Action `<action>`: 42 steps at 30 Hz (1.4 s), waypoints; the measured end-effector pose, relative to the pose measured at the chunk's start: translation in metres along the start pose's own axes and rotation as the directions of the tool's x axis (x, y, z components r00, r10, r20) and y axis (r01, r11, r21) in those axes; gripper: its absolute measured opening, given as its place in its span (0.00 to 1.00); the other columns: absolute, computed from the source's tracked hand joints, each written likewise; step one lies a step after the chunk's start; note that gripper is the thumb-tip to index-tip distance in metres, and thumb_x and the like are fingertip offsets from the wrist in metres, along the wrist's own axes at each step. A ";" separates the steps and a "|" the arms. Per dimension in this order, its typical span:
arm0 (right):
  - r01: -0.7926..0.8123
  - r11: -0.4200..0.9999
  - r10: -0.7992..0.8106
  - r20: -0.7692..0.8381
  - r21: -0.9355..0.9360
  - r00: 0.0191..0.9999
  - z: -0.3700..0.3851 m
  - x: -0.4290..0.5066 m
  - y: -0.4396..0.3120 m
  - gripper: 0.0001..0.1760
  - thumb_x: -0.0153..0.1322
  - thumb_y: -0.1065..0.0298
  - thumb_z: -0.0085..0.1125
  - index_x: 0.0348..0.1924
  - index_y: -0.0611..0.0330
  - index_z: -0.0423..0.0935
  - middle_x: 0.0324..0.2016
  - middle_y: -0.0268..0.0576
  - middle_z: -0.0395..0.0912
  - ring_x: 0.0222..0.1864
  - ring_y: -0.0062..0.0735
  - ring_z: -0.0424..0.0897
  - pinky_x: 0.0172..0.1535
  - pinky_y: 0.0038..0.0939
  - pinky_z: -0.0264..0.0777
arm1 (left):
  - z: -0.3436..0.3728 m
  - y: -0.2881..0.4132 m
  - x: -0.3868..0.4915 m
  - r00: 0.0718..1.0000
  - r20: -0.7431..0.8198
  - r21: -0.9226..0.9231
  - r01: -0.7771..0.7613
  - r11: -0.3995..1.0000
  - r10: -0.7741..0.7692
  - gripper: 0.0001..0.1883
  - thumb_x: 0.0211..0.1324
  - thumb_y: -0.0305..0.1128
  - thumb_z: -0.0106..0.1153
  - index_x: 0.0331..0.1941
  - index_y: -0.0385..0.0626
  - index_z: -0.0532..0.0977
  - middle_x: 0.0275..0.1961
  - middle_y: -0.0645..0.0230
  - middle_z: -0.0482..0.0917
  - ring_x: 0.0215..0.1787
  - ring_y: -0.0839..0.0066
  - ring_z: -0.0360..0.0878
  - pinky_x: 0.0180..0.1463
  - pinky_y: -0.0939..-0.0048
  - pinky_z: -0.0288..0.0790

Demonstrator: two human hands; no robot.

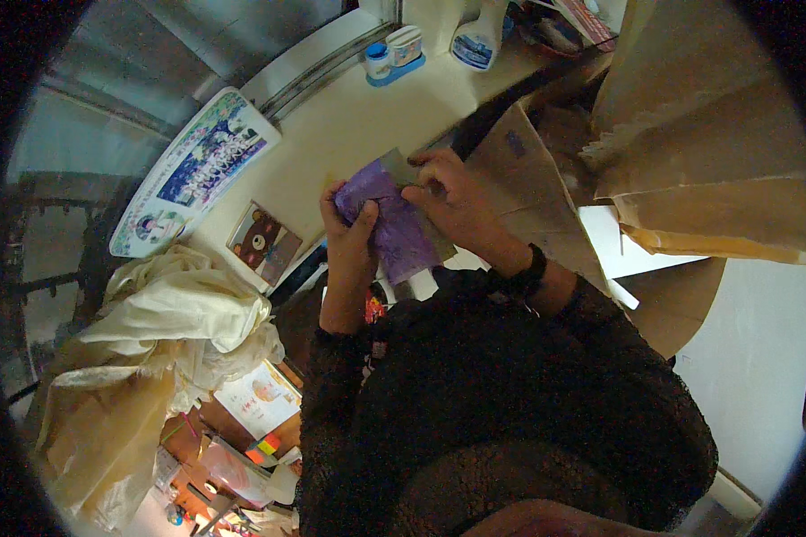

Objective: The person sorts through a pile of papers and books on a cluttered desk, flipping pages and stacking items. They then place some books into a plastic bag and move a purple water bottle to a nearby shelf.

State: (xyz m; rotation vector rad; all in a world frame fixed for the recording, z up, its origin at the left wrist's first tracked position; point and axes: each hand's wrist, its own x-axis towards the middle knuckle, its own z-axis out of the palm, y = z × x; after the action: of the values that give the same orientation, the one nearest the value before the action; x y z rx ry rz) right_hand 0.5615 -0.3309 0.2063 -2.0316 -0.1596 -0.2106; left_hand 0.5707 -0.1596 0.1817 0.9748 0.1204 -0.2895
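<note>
My left hand (349, 231) grips a creased purple wrapper or pouch (406, 238), its thumb pressed across the front. From the top edge of the purple piece sticks out a flat grey-green sheet (397, 164); whether it is a lining or a separate piece is unclear. Beside that edge is my right hand (453, 194), its thumb close against the purple side and its index finger reaching over the grey-green corner. The fingers are bent, and whether they pinch the edge cannot be made out. Both hands are above a pale window sill (349, 127).
A white plaque with photos (201, 174) leans at the window, near a bear picture (258, 245). Blue-and-white containers (395, 57) and a white bottle (477, 43) stand behind. Brown curtain (698, 148) hangs right, cream cloth (188, 309) left. A cluttered desk (195, 490) is lower left.
</note>
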 end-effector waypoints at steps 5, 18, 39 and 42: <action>0.258 0.960 -0.236 0.180 -0.112 0.955 -0.007 0.003 0.003 0.37 0.55 0.58 0.72 0.55 0.53 0.68 0.57 0.50 0.61 0.59 0.49 0.64 0.60 0.39 0.61 | 0.001 0.005 0.002 0.998 0.070 0.265 -0.018 0.964 -0.001 0.30 0.55 0.32 0.61 0.59 0.51 0.57 0.52 0.60 0.67 0.50 0.69 0.69 0.52 0.66 0.69; -0.566 0.760 0.393 0.467 0.319 0.792 -0.021 0.015 0.002 0.41 0.58 0.57 0.70 0.60 0.55 0.61 0.56 0.52 0.65 0.58 0.41 0.67 0.58 0.36 0.63 | -0.010 -0.003 0.011 0.951 0.296 0.412 -0.216 0.885 0.094 0.35 0.47 0.34 0.68 0.58 0.48 0.60 0.51 0.62 0.69 0.50 0.73 0.69 0.51 0.70 0.69; -0.162 0.655 0.120 -0.109 -0.738 0.987 -0.070 0.195 0.134 0.34 0.58 0.46 0.66 0.56 0.40 0.68 0.48 0.59 0.68 0.49 0.59 0.72 0.50 0.51 0.70 | -0.075 -0.070 0.004 0.997 0.076 0.525 -0.015 0.851 -0.030 0.29 0.56 0.24 0.55 0.61 0.42 0.57 0.57 0.57 0.67 0.56 0.68 0.69 0.57 0.67 0.66; -0.149 0.519 0.146 -0.085 -0.842 0.986 -0.065 0.209 0.155 0.37 0.58 0.45 0.64 0.59 0.39 0.65 0.52 0.59 0.66 0.54 0.61 0.67 0.55 0.54 0.63 | -0.089 -0.074 -0.012 0.999 -0.041 0.458 0.032 0.888 -0.015 0.26 0.57 0.25 0.55 0.59 0.41 0.60 0.55 0.59 0.68 0.55 0.69 0.69 0.57 0.68 0.66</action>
State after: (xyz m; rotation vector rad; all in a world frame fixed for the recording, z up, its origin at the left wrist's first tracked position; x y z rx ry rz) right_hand 0.7920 -0.4541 0.1466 -3.0279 0.1738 -0.2015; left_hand 0.5401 -0.1228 0.0760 1.4523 0.0987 -0.3299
